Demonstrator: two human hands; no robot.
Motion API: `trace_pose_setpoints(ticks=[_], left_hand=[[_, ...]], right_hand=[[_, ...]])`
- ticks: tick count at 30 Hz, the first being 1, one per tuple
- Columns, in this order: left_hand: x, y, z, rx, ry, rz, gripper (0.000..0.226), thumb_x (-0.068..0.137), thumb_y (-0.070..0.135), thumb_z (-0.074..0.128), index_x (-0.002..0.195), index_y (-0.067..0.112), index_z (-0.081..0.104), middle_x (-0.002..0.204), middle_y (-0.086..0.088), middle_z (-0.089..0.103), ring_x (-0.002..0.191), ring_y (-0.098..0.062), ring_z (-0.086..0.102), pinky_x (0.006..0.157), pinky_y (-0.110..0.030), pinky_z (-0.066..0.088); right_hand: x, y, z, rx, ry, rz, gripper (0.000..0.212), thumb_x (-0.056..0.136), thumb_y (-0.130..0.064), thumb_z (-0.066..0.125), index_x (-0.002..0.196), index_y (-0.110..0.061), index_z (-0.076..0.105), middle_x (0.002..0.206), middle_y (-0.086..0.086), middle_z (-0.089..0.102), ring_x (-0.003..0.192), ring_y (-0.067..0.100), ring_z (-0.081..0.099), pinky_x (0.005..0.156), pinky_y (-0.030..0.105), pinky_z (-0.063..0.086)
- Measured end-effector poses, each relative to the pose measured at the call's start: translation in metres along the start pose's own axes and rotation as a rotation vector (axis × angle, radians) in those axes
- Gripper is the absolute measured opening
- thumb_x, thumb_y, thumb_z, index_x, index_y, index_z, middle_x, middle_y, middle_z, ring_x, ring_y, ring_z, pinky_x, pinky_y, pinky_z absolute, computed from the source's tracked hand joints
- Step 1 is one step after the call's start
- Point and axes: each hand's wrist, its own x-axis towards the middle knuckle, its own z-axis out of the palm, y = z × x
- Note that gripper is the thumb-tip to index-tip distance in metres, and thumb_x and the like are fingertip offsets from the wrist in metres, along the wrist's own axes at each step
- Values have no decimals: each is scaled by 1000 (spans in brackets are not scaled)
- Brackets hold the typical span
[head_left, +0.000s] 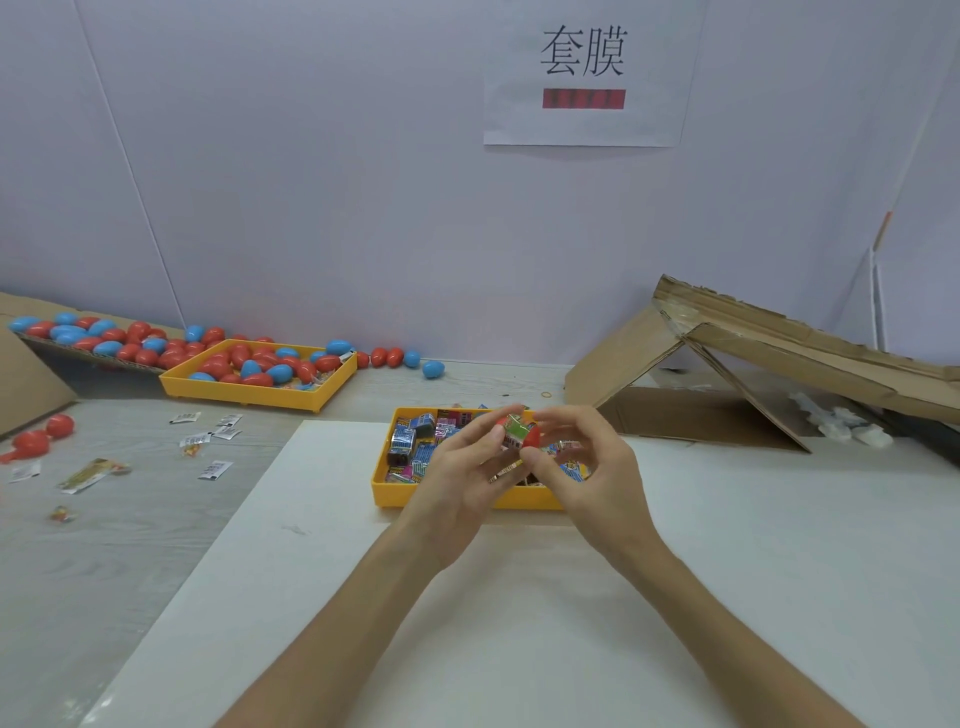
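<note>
Hanging over the yellow plastic tray (447, 500), the red plastic egg shell (533, 437) is pinched by the right hand (597, 473) while a small green printed packet (514, 430) is pressed against its left side by the curled fingers (485, 441) of the left hand (462, 478).

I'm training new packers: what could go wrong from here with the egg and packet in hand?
1. The small packet is pressed against the red egg shell only by fingertips of the left hand and right hand. Either could slip and drop into the yellow tray below.
2. The loose eggs on the table behind could roll if bumped.
</note>
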Motion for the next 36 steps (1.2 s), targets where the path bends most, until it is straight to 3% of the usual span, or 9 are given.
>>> trace_pose_setpoints(ticks=[5, 10, 16, 20, 24, 28, 31, 34, 36], left_hand=[[0, 1, 1, -21, 57, 8, 39, 92, 18, 63, 131, 18, 66, 121, -13, 70, 111, -22, 68, 84, -28, 57], [1, -1, -1, -14, 83, -2, 29, 102, 12, 53, 129, 10, 61, 121, -18, 70, 110, -25, 69, 84, -28, 58], [2, -1, 0, 110, 158, 73, 28, 91, 11, 69, 118, 6, 67, 122, -24, 67, 102, -25, 71, 82, -30, 59], [3, 3, 2, 236, 229, 126, 26, 89, 31, 70, 108, 14, 70, 99, -9, 73, 90, -19, 71, 76, -29, 59], [7, 15, -8, 183, 471, 181, 23, 102, 27, 52, 98, 13, 70, 79, -2, 68, 69, -12, 67, 62, -25, 52], [5, 14, -9, 120, 589, 187, 27, 100, 23, 51, 82, 12, 68, 67, -1, 62, 55, -11, 56, 63, -30, 43], [4, 13, -5, 153, 580, 192, 30, 101, 24, 49, 81, 12, 67, 66, -2, 62, 56, -11, 56, 63, -31, 44], [4, 15, -3, 177, 571, 211, 34, 103, 26, 47, 81, 11, 68, 66, -3, 63, 57, -12, 56, 62, -30, 45], [3, 13, -3, 173, 580, 217, 37, 105, 27, 44, 82, 11, 69, 66, -2, 63, 57, -11, 57, 62, -30, 45]], right_hand=[[-1, 0, 0, -28, -12, -1, 26, 79, -23, 78, 102, -24, 67, 95, -8, 71, 91, 21, 70, 75, 38, 57], [-2, -1, 2, -51, -23, -37, 22, 79, -23, 78, 98, -22, 66, 93, -10, 69, 84, 18, 69, 69, 31, 54], [0, -2, 0, 67, -36, 135, 29, 78, -23, 83, 99, -22, 63, 92, -7, 69, 81, 15, 70, 71, 26, 55], [7, -1, -5, 338, -93, 431, 27, 87, -17, 76, 112, -14, 66, 92, 7, 73, 83, 20, 71, 72, 29, 56], [19, -4, -16, 688, -65, 775, 39, 84, -26, 71, 120, -12, 66, 95, 7, 72, 77, 14, 69, 72, 25, 56], [43, -4, -23, 866, 47, 948, 23, 95, -15, 63, 115, -6, 67, 92, 10, 74, 77, 15, 71, 67, 24, 57], [85, -12, -36, 846, 51, 914, 21, 98, -13, 57, 114, -3, 66, 95, 11, 73, 80, 16, 68, 71, 24, 52], [136, -18, -68, 1162, 382, 733, 22, 102, -17, 50, 117, -3, 59, 102, 14, 68, 91, 24, 68, 64, 26, 53], [148, -16, -83, 1267, 473, 660, 35, 105, -27, 43, 128, -1, 47, 113, 23, 65, 102, 32, 69, 77, 31, 55]])
